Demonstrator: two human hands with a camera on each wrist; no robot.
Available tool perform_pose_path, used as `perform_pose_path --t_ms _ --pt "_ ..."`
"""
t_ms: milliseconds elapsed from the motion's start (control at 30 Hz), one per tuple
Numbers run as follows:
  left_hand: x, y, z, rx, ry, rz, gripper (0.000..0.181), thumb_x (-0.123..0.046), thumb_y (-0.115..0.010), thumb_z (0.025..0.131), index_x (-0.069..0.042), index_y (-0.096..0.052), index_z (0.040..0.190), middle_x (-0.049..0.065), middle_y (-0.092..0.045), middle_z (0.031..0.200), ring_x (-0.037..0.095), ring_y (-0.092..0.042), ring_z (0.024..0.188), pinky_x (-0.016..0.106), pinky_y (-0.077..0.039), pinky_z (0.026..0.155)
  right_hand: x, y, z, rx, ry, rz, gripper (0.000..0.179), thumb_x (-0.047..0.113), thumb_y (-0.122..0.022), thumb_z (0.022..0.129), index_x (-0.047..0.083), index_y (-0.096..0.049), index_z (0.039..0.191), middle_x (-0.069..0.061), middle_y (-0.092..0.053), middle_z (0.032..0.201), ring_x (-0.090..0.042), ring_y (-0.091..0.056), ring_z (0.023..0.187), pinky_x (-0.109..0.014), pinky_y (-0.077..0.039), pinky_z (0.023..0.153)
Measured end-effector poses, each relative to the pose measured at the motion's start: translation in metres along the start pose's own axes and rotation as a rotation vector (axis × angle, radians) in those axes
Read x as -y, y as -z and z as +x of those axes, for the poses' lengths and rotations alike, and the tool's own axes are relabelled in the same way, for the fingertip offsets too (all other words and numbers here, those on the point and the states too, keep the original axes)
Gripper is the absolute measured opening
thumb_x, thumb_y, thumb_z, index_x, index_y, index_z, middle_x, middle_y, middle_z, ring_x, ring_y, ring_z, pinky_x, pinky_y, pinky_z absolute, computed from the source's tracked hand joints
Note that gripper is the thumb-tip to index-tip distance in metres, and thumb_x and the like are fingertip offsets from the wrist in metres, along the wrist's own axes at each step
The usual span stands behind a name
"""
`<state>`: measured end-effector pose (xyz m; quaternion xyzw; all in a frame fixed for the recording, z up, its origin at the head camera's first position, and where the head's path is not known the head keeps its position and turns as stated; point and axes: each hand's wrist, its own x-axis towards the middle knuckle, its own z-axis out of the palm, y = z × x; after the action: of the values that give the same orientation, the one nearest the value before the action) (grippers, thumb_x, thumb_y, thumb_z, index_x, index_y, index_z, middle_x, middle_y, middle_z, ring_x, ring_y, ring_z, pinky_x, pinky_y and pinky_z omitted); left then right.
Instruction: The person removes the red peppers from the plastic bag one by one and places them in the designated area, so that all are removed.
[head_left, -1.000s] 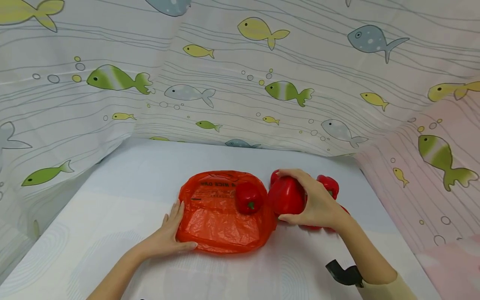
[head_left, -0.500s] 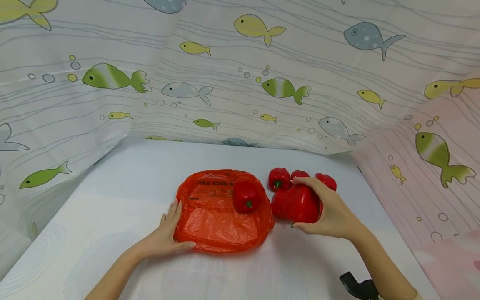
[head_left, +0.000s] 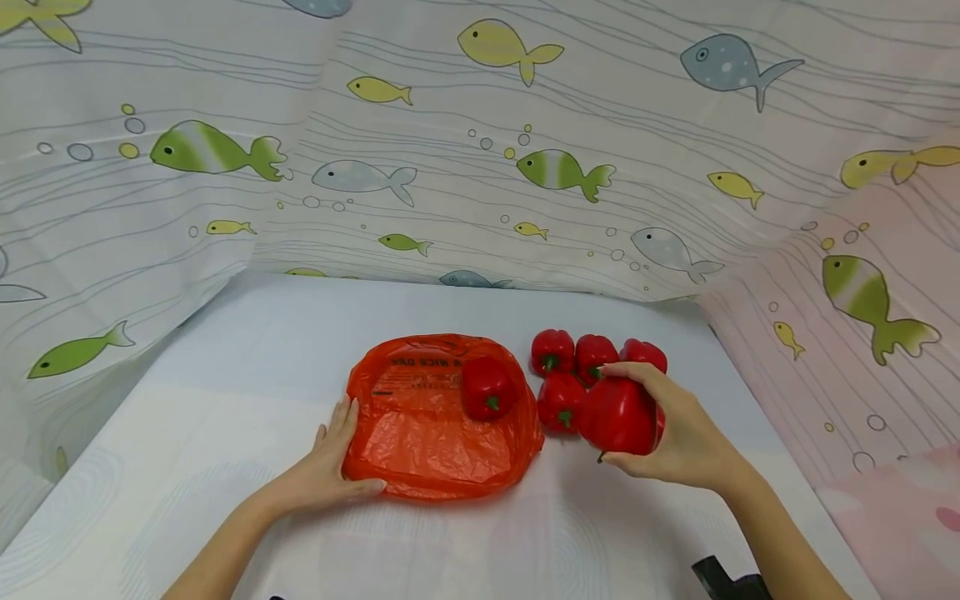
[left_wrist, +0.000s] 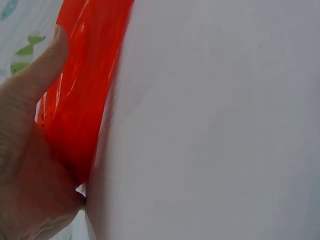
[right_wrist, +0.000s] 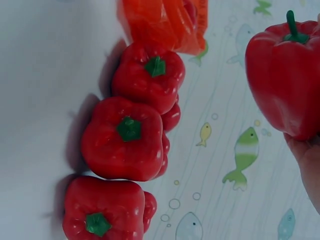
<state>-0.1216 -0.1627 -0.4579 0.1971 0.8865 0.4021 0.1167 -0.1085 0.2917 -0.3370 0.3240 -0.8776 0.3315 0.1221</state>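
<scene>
A red bell pepper [head_left: 619, 417] is gripped in my right hand [head_left: 678, 433], between the thumb on the near side and the fingers on the far side. It is held above the other peppers; in the right wrist view the held bell pepper [right_wrist: 287, 75] shows its green stem. My left hand [head_left: 326, 462] rests against the left edge of an orange-red plastic bag [head_left: 427, 442], thumb and fingers spread along it. In the left wrist view the left thumb [left_wrist: 47, 62] lies along the bag [left_wrist: 82, 110]. Another bell pepper [head_left: 487, 390] is at the bag's right part.
Several red bell peppers stand grouped right of the bag, including one at the back left [head_left: 552, 352] and one in front of it [head_left: 560, 404]. The right wrist view shows a row of peppers [right_wrist: 125, 140]. A white cloth covers the table [head_left: 450, 550]; a fish-print curtain [head_left: 450, 142] hangs behind.
My right hand has moved right and slightly nearer with the bell pepper, away from the bag's edge, uncovering peppers behind it. The left hand keeps its place on the bag.
</scene>
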Motion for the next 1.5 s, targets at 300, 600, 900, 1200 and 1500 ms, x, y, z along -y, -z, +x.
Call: perform_pose_path --t_ms 300,600,900,1200,1500 --pt "0.001 0.001 0.0 -0.003 -0.025 -0.001 0.123 -0.037 -0.081 0.075 0.01 0.006 0.149 0.03 0.018 0.153 0.047 0.016 0.14 0.063 0.012 0.108 0.001 0.0 -0.003 0.002 0.002 0.004 0.096 0.017 -0.096 0.052 0.01 -0.046 0.134 -0.004 -0.053 0.131 -0.016 -0.047 0.12 -0.031 -0.056 0.077" --pt "-0.001 0.003 0.001 0.006 -0.009 0.009 0.124 -0.041 -0.08 0.076 0.009 0.008 0.148 0.028 0.02 0.154 0.045 0.017 0.14 0.062 0.012 0.109 0.0 -0.001 -0.016 0.047 -0.055 0.048 0.092 0.017 -0.094 0.056 0.012 -0.046 0.134 -0.002 -0.053 0.13 -0.016 -0.05 0.114 -0.028 -0.056 0.073" --pt "-0.002 0.004 0.002 0.005 -0.019 0.009 0.124 -0.039 -0.08 0.075 0.01 0.007 0.148 0.028 0.019 0.154 0.045 0.016 0.141 0.063 0.012 0.108 -0.016 -0.031 -0.03 0.169 -0.17 0.087 0.081 0.027 -0.092 0.061 0.016 -0.051 0.13 0.003 -0.055 0.125 -0.018 -0.051 0.112 -0.027 -0.055 0.071" --pt "-0.001 0.003 0.002 0.012 -0.015 0.003 0.124 -0.038 -0.081 0.075 0.009 0.007 0.149 0.029 0.018 0.154 0.046 0.016 0.14 0.063 0.012 0.108 -0.034 -0.057 -0.041 0.339 -0.255 0.151 0.077 0.032 -0.089 0.064 0.017 -0.046 0.126 -0.001 -0.056 0.121 -0.02 -0.051 0.111 -0.027 -0.055 0.074" --pt "0.0 0.003 0.002 0.004 -0.006 0.014 0.124 -0.042 -0.079 0.076 0.009 0.007 0.149 0.028 0.018 0.154 0.045 0.015 0.141 0.063 0.012 0.109 -0.04 -0.06 -0.037 0.384 -0.137 0.139 0.072 0.035 -0.087 0.067 0.013 -0.054 0.127 0.006 -0.051 0.126 -0.017 -0.049 0.114 -0.027 -0.054 0.077"
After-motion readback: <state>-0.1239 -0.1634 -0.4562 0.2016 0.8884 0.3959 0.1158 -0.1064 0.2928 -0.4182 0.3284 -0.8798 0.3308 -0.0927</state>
